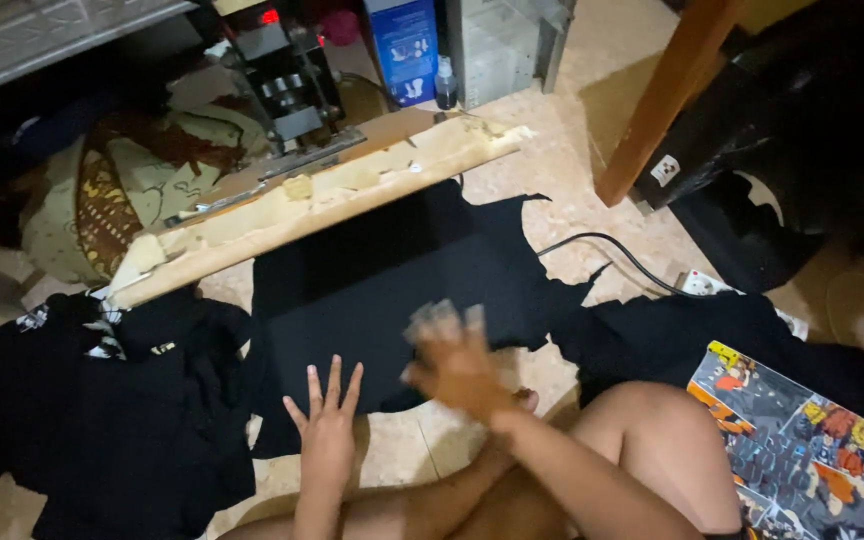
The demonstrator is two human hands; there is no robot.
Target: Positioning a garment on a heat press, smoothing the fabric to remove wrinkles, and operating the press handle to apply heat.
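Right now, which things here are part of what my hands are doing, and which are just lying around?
In use:
left hand, flat on the black cloth
right hand, blurred, over the same cloth

Lying about:
heap of black clothes
comic-print sheet
white power strip
wooden board
blue box
small bottle

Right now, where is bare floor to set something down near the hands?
Bare tile lies between the left hand and right hand, below the flat black cloth. More tile lies between the padded board and wooden post. The black pile crowds the left.
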